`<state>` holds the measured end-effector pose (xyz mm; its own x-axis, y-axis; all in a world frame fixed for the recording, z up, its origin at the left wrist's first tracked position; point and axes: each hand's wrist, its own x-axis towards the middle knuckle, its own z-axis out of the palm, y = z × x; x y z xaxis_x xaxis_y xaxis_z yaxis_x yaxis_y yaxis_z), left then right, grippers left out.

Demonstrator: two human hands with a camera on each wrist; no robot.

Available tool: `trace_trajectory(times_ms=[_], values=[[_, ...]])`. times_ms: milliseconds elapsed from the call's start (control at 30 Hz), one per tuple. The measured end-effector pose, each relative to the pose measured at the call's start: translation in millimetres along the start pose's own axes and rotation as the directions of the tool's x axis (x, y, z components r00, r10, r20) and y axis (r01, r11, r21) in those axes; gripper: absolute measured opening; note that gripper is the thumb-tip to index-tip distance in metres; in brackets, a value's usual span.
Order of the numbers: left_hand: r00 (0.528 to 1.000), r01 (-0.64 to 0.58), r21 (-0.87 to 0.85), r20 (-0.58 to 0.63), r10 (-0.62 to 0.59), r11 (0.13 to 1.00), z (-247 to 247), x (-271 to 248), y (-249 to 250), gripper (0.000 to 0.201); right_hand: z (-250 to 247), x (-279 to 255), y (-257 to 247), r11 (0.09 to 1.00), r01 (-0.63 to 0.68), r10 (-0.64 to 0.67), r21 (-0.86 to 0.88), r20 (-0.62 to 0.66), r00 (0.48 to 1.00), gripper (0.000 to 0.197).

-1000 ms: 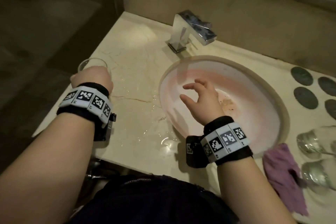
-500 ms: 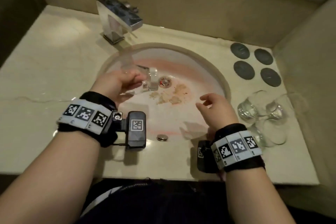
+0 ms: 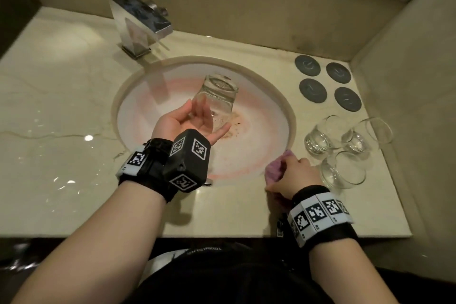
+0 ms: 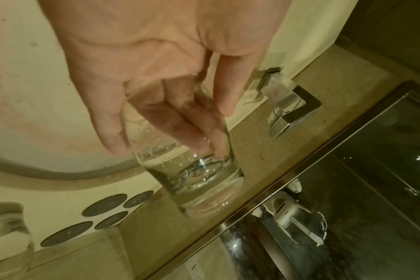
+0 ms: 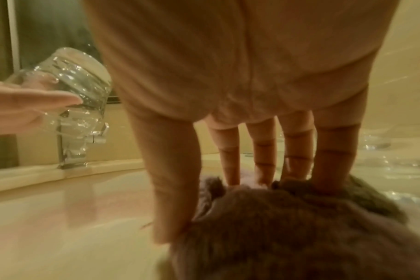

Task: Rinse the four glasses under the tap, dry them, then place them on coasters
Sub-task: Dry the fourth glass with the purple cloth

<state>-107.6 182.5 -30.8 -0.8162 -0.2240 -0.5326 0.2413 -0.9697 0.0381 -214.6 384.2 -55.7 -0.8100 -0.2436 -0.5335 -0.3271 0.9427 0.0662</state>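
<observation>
Over the sink (image 3: 145, 108) my left hand (image 3: 204, 118) lies palm up and holds a clear wet glass (image 3: 214, 101). The left wrist view shows two fingers (image 4: 180, 121) inside the glass (image 4: 194, 170), with the thumb and another finger outside its wall. The glass is tilted, its thick base pointing away from me. My right hand (image 3: 291, 173) grips a purple cloth (image 3: 275, 169) on the sink's right rim. In the right wrist view, fingers and thumb (image 5: 170, 189) dig into the cloth (image 5: 288, 236). Several dark round coasters (image 3: 328, 85) lie bare at the back right.
Three more glasses (image 3: 345, 145) lie on their sides on the counter, just right of my right hand. A square chrome tap (image 3: 138, 24) stands at the back left of the sink. Water drops glisten on the left counter (image 3: 61, 143). A wall closes off the right side.
My left hand brought the glass from the left counter over the sink and turned palm up. My right hand moved right, from above the basin onto the purple cloth.
</observation>
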Motion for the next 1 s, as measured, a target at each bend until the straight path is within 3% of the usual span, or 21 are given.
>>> trace_trajectory(times_ms=[133, 267, 300, 333, 400, 433, 467, 500, 567, 633, 700, 733, 800, 900, 1000], values=[[1.000, -0.028, 0.029, 0.014, 0.028, 0.999, -3.6, -3.3, 5.7, 0.014, 3.8, 4.7, -0.4, 0.995, -0.001, 0.006, 0.104, -0.052, 0.999, 0.045], [0.998, -0.060, 0.267, 0.026, 0.055, 0.962, -0.8, -8.2, 13.6, 0.022, -5.3, 7.7, 4.8, 0.913, 0.117, -0.088, 0.392, -0.090, 0.992, 0.027], [0.998, -0.068, 0.329, 0.018, 0.066, 0.942, 0.8, -9.0, 16.4, 0.022, -11.1, 5.7, 4.5, 0.831, 0.157, -0.107, 0.534, -0.122, 0.987, 0.020], [0.997, -0.070, 0.390, 0.013, 0.070, 0.918, 2.8, -9.7, 18.6, 0.022, -18.7, 3.3, 3.3, 0.682, 0.208, -0.124, 0.701, -0.169, 0.978, 0.013], [0.998, -0.061, 0.512, 0.018, 0.061, 0.857, 5.5, -9.2, 21.1, 0.020, -43.6, -9.4, -5.0, 0.218, 0.300, -0.159, 0.929, -0.269, 0.950, 0.018], [0.998, -0.055, 0.557, 0.025, 0.050, 0.829, 6.2, -8.8, 20.8, 0.019, -57.5, -17.4, -9.7, -0.006, 0.338, -0.183, 0.941, -0.333, 0.925, 0.019], [0.999, -0.050, 0.588, 0.030, 0.040, 0.807, 6.6, -8.5, 19.8, 0.019, -71.1, -23.7, -12.8, -0.144, 0.386, -0.211, 0.911, -0.409, 0.888, 0.015], [0.999, -0.044, 0.606, 0.031, 0.032, 0.794, 6.8, -8.3, 18.8, 0.019, -84.8, -31.6, -17.9, -0.223, 0.439, -0.250, 0.870, -0.486, 0.837, 0.011], [0.999, -0.040, 0.617, 0.041, 0.018, 0.786, 8.3, -9.6, 16.4, 0.018, -98.6, -38.7, -29.3, -0.219, 0.569, -0.322, 0.793, -0.609, 0.725, 0.024], [0.998, -0.040, 0.599, 0.067, -0.001, 0.800, 11.8, -12.7, 15.4, 0.018, -96.3, -42.4, -46.9, -0.031, 0.685, -0.391, 0.728, -0.640, 0.662, 0.019], [0.995, -0.033, 0.544, 0.093, -0.021, 0.839, 17.1, -15.7, 15.3, 0.015, -84.0, -44.2, -67.8, 0.209, 0.788, -0.478, 0.578, -0.643, 0.598, 0.036], [0.994, -0.034, 0.514, 0.107, -0.025, 0.857, 19.9, -17.2, 15.8, 0.011, -77.4, -43.7, -76.3, 0.290, 0.831, -0.507, 0.474, -0.661, 0.554, 0.048], [0.992, -0.045, 0.481, 0.126, -0.019, 0.876, 24.4, -19.1, 17.7, 0.008, -68.6, -40.9, -84.8, 0.356, 0.876, -0.531, 0.324, -0.701, 0.475, 0.065], [0.991, -0.037, 0.457, 0.129, -0.024, 0.889, 24.9, -19.6, 19.9, 0.009, -68.8, -34.5, -85.1, 0.345, 0.882, -0.535, 0.321, -0.704, 0.466, 0.066], [0.986, -0.046, 0.439, 0.164, -0.030, 0.897, 24.5, -19.2, 20.6, 0.012, -74.6, -37.1, -87.5, 0.182, 0.923, -0.564, 0.340, -0.732, 0.381, 0.052]])
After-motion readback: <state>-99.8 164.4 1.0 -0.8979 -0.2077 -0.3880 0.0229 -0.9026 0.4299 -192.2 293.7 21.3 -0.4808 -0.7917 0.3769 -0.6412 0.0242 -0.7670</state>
